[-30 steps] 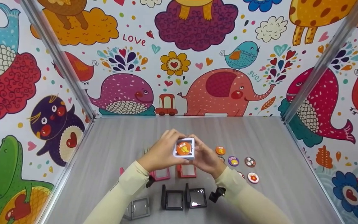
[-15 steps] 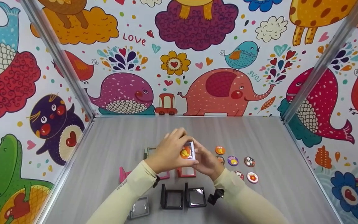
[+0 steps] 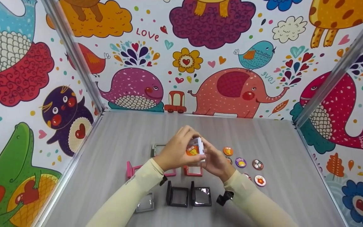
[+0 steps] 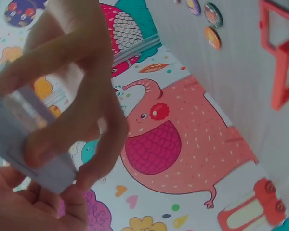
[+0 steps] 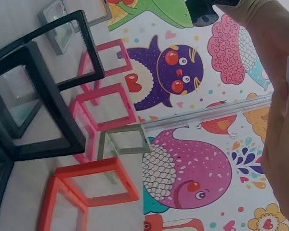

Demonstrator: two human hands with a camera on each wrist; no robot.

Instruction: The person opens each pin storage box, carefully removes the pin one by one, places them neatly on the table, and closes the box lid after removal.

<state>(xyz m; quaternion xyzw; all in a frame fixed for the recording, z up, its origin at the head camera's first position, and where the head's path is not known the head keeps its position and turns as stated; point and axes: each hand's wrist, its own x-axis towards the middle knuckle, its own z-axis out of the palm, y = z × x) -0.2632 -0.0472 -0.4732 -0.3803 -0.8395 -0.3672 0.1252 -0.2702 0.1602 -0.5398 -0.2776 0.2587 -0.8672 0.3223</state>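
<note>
A small white display frame [image 3: 200, 147] is held up above the table between both hands. Inside it shows an orange round badge [image 3: 192, 150] with a yellow figure. My left hand [image 3: 176, 149] grips the frame from the left, its thumb along the lower edge and its fingers over the top. From the right, my right hand [image 3: 216, 161] holds the far side, with its fingertips partly hidden behind the frame. The left wrist view shows the white frame [image 4: 36, 144] close up and blurred, with fingers pinching it from two sides.
Below the hands stand opened display frames: black [image 3: 201, 205], red [image 3: 193, 174], pink [image 3: 129, 169], green [image 3: 153, 150] and grey [image 3: 145, 203]. Several round badges, one with a red flower [image 3: 260, 180], lie to the right. Patterned walls enclose the table [image 3: 282, 151].
The white frame has been turned, so its side edge shows more and its front less. The head view has shifted slightly.
</note>
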